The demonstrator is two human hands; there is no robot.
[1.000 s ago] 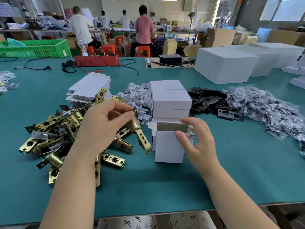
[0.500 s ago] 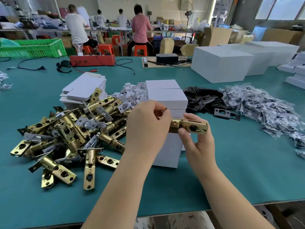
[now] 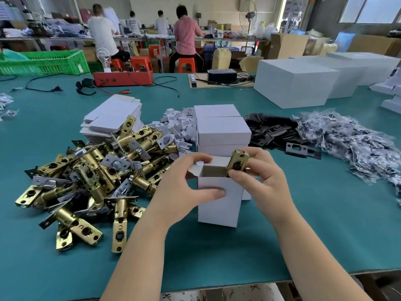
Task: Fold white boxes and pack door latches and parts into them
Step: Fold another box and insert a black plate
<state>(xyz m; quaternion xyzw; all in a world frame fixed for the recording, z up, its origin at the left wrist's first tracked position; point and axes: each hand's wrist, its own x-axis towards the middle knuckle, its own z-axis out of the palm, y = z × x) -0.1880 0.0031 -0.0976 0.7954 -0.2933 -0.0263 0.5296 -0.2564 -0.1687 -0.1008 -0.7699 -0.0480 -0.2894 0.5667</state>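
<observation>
Packing step: right hand [image 3: 263,181] pinches brass latch [image 3: 238,162], end-down at mouth of open white box [image 3: 219,198] upright on table; left hand [image 3: 186,187] grips box wall. Next, likely: push latch fully in, close flaps

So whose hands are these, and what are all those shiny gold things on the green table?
These are a person's two bare hands, with no robot. The picture comes from a camera worn on the person's head, looking forward and down, so you see what they see.

The left hand steadies a small white box standing upright with its top open. The right hand pinches a gold door latch and is putting it into the box's opening.

On the green table lie a pile of gold latches, a stack of flat unfolded boxes, closed white boxes, black metal plates and little plastic bags of parts. Other workers sit far behind.
</observation>
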